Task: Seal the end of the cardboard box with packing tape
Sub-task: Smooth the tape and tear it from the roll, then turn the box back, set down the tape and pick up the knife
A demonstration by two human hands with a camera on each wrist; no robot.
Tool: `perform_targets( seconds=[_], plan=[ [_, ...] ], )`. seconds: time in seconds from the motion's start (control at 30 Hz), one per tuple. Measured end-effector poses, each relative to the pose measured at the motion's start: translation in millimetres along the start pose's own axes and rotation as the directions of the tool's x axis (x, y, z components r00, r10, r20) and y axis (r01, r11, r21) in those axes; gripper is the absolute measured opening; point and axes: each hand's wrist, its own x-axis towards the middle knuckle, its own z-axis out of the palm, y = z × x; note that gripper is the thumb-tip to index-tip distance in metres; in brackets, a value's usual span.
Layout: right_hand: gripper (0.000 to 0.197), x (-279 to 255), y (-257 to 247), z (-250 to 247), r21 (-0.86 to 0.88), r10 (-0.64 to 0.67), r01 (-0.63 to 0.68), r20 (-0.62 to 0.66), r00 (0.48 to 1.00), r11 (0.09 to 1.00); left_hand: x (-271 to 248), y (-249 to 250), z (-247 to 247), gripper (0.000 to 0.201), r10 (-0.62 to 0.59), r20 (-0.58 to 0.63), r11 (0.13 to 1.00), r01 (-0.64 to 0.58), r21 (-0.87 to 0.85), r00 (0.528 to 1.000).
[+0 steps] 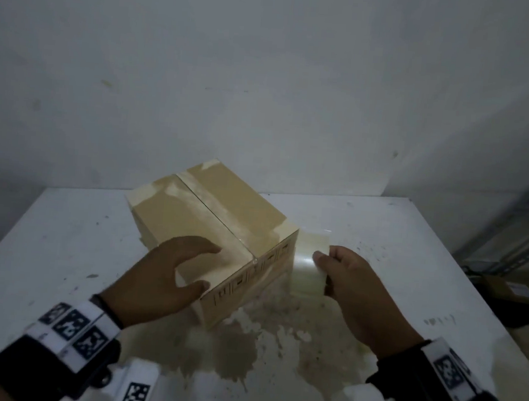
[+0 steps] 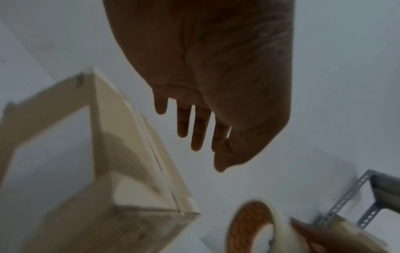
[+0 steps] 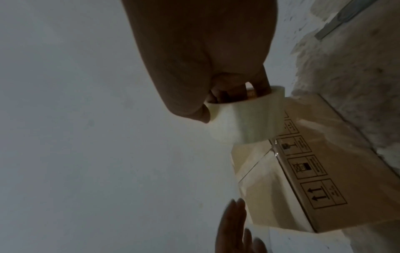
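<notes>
A tan cardboard box [image 1: 224,210] stands in the middle of the white table [image 1: 63,247], with clear tape along its top seam. My left hand [image 1: 209,267] is spread over the box's near top corner, fingers [image 2: 195,137] straight; contact with the box [image 2: 121,154] cannot be told. My right hand [image 1: 322,271] grips a roll of clear packing tape [image 1: 307,267] just right of the box's end face. In the right wrist view the fingers [image 3: 259,85] hook through the roll [image 3: 246,123], which sits against the box end [image 3: 324,154] printed with handling symbols. The roll's brown core [image 2: 249,226] shows in the left wrist view.
A brown stained patch [image 1: 245,341] covers the table in front of the box. A white wall [image 1: 267,74] rises close behind. A perforated metal rack [image 1: 513,245] and dark items on the floor [image 1: 509,295] lie past the table's right edge.
</notes>
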Motion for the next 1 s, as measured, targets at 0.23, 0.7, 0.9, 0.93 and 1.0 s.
perform_targets(
  seconds=[0.23, 0.7, 0.9, 0.93, 1.0],
  plan=[
    [0.021, 10, 11, -5, 0.123, 0.102, -0.094, -0.058, 0.993, 0.988, -4, -33, 1, 0.060, -0.069, 0.202, 0.978, 0.026, 0.206, 0.977],
    [0.013, 31, 21, -2, 0.094, 0.118, -0.114, -0.031, 0.993, 0.989, 7, -69, 34, 0.068, 0.046, 0.191, 0.880, -0.131, 0.457, 0.980],
    [0.019, 44, 29, -4, 0.057, 0.125, -0.122, -0.062, 0.990, 0.991, 11, -56, 38, 0.061, 0.019, 0.174, 0.816, -0.116, 0.567, 0.985],
    [0.018, 46, 30, -4, 0.046, 0.123, -0.120, -0.067, 0.990, 0.992, 13, -55, 40, 0.061, 0.015, 0.167, 0.808, -0.111, 0.578, 0.986],
    [0.012, 48, 29, -6, 0.024, 0.110, -0.108, -0.086, 0.990, 0.994, 18, -52, 46, 0.061, -0.001, 0.138, 0.788, -0.084, 0.610, 0.990]
  ],
)
